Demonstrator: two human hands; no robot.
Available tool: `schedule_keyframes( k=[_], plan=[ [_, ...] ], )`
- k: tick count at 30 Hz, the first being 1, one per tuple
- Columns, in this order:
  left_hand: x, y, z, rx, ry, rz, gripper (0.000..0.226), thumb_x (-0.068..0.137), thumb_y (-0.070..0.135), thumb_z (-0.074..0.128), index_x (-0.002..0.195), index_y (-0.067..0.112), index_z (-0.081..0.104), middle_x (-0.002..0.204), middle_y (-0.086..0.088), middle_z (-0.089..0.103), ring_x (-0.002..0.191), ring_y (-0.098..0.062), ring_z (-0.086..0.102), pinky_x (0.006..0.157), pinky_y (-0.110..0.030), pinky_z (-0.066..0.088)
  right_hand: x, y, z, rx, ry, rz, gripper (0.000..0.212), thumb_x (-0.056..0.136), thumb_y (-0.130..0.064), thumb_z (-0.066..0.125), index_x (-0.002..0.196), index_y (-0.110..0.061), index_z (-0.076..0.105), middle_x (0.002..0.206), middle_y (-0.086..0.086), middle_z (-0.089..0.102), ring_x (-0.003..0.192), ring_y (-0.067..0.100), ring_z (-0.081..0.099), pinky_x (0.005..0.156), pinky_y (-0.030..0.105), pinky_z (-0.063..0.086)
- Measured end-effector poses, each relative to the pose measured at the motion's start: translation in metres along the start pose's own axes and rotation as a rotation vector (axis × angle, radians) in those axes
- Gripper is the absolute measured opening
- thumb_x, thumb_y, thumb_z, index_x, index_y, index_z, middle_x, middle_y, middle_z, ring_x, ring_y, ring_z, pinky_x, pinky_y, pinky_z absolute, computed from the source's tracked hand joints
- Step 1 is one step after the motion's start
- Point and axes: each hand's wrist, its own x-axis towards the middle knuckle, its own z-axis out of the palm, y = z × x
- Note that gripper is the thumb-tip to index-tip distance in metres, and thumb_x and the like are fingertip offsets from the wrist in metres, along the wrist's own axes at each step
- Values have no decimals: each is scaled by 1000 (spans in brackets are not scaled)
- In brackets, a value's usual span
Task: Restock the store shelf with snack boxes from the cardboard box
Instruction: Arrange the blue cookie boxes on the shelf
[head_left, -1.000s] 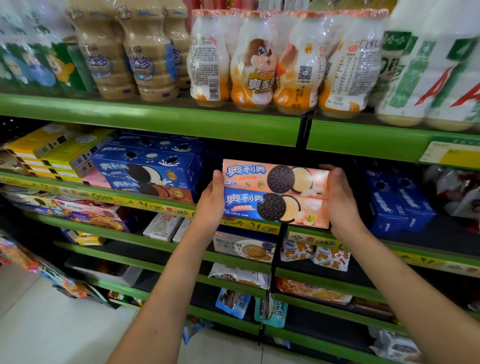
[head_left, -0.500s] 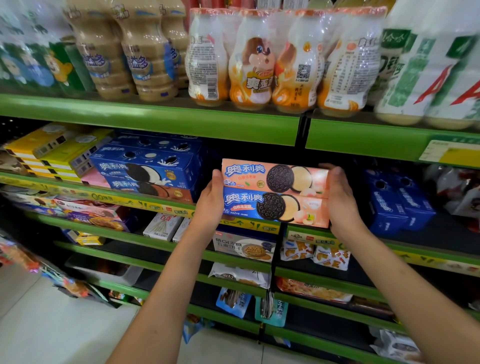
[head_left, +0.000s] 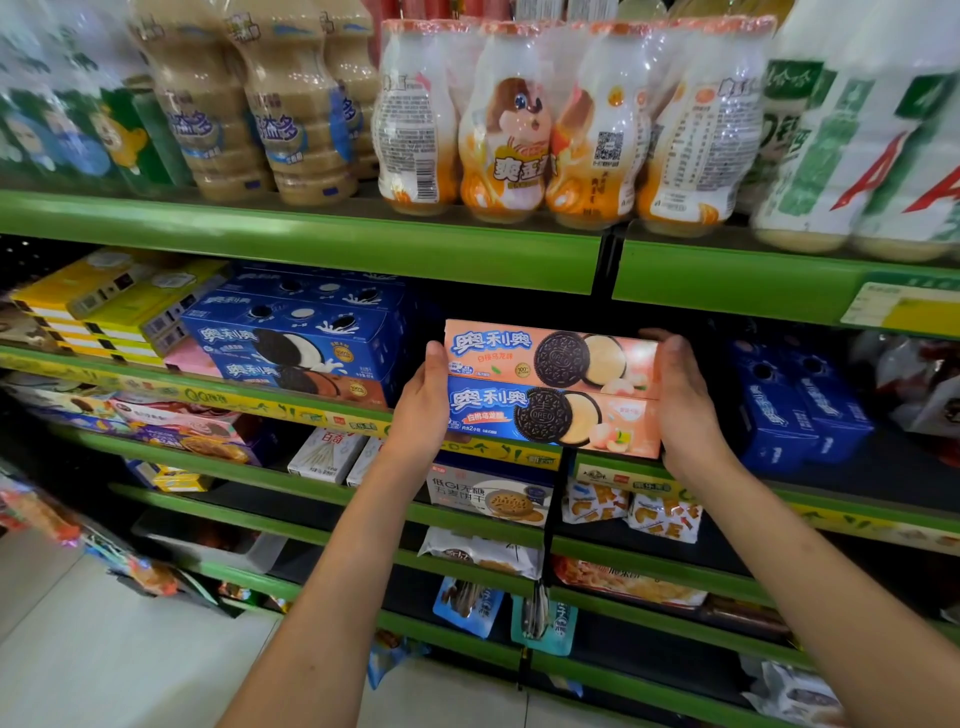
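Two peach-coloured cookie boxes are stacked one on the other, the upper box (head_left: 550, 356) on the lower box (head_left: 550, 418). They are held level in front of the gap on the middle shelf (head_left: 509, 453). My left hand (head_left: 421, 405) grips the left ends of the stack, thumb on the front edge. At the right ends my right hand (head_left: 685, 410) does the same, with fingers curled over the top. The boxes' bottom edge is just above the shelf's front strip. The cardboard box is out of view.
Blue cookie boxes (head_left: 296, 343) are stacked left of the gap, and more blue boxes (head_left: 800, 400) stand to the right. Yellow boxes (head_left: 114, 301) sit far left. Packs of drink bottles (head_left: 519, 124) fill the shelf above. Lower shelves hold snack packets.
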Motion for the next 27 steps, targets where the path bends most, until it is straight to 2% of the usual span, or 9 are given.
schedule_keyframes(
  k=[4, 6, 11, 14, 16, 18, 22, 25, 27],
  plan=[
    [-3, 1, 0, 10, 11, 0, 68, 77, 87, 23, 100, 36, 61, 85, 19, 73, 75, -1, 71, 67, -32, 55, -2, -3, 0, 26, -17, 1, 62, 69, -95, 35, 112, -56, 57, 116, -6, 70, 107, 25, 68, 91, 58, 54],
    [-4, 4, 0, 18, 28, 1, 67, 76, 87, 21, 98, 38, 61, 84, 23, 72, 74, 2, 70, 64, -29, 51, -3, -4, 1, 53, -13, -13, 51, 74, -88, 37, 107, -56, 59, 109, -8, 72, 103, 22, 70, 89, 57, 55],
    [-6, 5, 0, 13, 28, -12, 73, 69, 92, 22, 99, 38, 60, 84, 21, 73, 74, 0, 70, 67, -32, 54, -4, -6, 3, 71, -12, -35, 34, 77, -76, 43, 101, -57, 59, 102, -10, 72, 98, 20, 71, 86, 54, 57],
    [-7, 5, 0, 17, 31, -12, 69, 73, 90, 21, 100, 40, 60, 84, 23, 72, 75, 3, 70, 61, -24, 48, -5, -7, 3, 65, -10, -49, 34, 74, -73, 53, 102, -55, 59, 104, -8, 72, 95, 22, 71, 81, 53, 59],
    [-7, 5, 0, 17, 33, -17, 71, 71, 92, 21, 101, 41, 60, 84, 22, 72, 75, 2, 70, 58, -19, 49, -5, -7, 2, 75, -18, -46, 36, 70, -71, 59, 102, -55, 59, 102, -10, 73, 92, 20, 72, 74, 47, 61],
    [-6, 4, 0, 6, 27, -20, 74, 68, 94, 22, 102, 41, 60, 85, 21, 73, 75, 1, 71, 59, -21, 51, -5, -7, 2, 100, -32, -40, 33, 70, -64, 65, 102, -54, 59, 102, -11, 74, 91, 20, 73, 70, 42, 61],
    [-4, 6, -1, -5, 8, -49, 70, 70, 93, 24, 101, 42, 60, 83, 19, 74, 74, -2, 72, 61, -27, 54, -6, -9, 2, 119, -40, -46, 23, 83, -42, 68, 101, -53, 59, 101, -10, 74, 89, 16, 74, 64, 35, 59],
    [-4, 7, -5, -7, -89, -37, 49, 83, 78, 44, 108, 38, 58, 89, 14, 75, 79, -7, 73, 57, -28, 58, -7, -13, 1, 138, -40, -30, 25, 93, -29, 67, 99, -53, 60, 100, -10, 75, 89, 16, 73, 64, 34, 59],
    [-3, 8, -11, 33, -195, -12, 37, 85, 54, 66, 114, 33, 57, 99, 11, 75, 87, -9, 73, 62, -27, 58, -7, -16, 0, 168, -71, -23, 28, 93, -24, 67, 97, -51, 62, 100, -9, 75, 88, 14, 73, 64, 32, 59]
  ],
)
